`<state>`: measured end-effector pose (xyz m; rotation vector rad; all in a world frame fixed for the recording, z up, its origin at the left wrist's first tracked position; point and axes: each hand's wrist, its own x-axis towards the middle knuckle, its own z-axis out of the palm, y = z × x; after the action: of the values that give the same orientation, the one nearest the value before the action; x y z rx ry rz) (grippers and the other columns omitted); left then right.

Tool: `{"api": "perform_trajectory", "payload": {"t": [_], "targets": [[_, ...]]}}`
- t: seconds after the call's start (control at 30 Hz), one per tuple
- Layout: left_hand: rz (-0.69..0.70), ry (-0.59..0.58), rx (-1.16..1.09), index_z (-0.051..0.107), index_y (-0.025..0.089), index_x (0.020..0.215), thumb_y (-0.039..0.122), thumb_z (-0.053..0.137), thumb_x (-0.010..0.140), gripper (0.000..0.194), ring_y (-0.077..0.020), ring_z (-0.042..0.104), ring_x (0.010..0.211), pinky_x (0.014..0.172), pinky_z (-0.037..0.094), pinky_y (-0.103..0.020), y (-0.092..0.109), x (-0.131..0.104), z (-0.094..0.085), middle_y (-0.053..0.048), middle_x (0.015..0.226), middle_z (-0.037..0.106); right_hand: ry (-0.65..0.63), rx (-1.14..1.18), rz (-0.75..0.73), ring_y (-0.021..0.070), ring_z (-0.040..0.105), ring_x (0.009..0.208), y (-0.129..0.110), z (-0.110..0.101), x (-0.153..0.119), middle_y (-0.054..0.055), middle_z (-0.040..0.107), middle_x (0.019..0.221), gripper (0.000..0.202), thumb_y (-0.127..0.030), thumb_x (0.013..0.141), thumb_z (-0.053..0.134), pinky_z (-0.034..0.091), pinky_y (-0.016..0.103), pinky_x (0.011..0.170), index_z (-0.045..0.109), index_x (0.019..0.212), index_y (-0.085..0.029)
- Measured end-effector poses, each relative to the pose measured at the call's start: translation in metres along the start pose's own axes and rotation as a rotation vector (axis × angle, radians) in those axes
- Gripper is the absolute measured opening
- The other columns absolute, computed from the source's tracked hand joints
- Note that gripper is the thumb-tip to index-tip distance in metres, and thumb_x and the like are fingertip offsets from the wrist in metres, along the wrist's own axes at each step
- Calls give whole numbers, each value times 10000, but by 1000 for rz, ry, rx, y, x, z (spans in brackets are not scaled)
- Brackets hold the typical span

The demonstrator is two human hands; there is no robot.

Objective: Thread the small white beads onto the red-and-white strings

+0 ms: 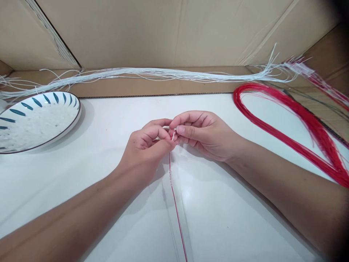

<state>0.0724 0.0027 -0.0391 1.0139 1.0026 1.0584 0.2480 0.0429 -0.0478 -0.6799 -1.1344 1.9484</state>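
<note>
My left hand (pixel 152 143) pinches a thin red cord (pixel 177 213) between thumb and forefinger, just above the middle of the white table. From there the cord runs down toward the near edge, with a short row of small clear beads (pixel 171 178) on it. A white tip of the cord sticks up past the left fingertips. Close against it, my right hand (pixel 205 133) pinches a tiny pale bead (pixel 176 129) between thumb and forefinger at that tip. Whether the tip passes through the bead is too small to tell.
At the left stands a white plate (pixel 77 116) with blue leaf marks, holding many small clear pieces. A long bundle of white cords (pixel 163 72) lies along the cardboard (pixel 152 87) at the back. A looped bundle of red cords (pixel 272 129) rests at the right.
</note>
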Motion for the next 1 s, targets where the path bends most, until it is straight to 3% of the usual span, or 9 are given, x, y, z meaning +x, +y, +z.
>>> {"api": "perform_trajectory", "payload": {"t": [0.47,1.0], "targets": [[18,-2,27,643,188,574,132,683,782,219,-229,610,1035,863,460,-377,1,1,1,-48,1093,661,20,-89,-26,98,685,715,3,-2,0,25,755,783,106,-231,840,828,583,221,711,780,883,-147],[16,11,86,636,174,580,158,676,788,213,-211,637,965,811,476,-374,2,0,2,-56,1200,664,32,-131,-34,106,675,714,4,-3,0,23,751,779,82,-220,832,832,575,240,715,793,876,-163]]}}
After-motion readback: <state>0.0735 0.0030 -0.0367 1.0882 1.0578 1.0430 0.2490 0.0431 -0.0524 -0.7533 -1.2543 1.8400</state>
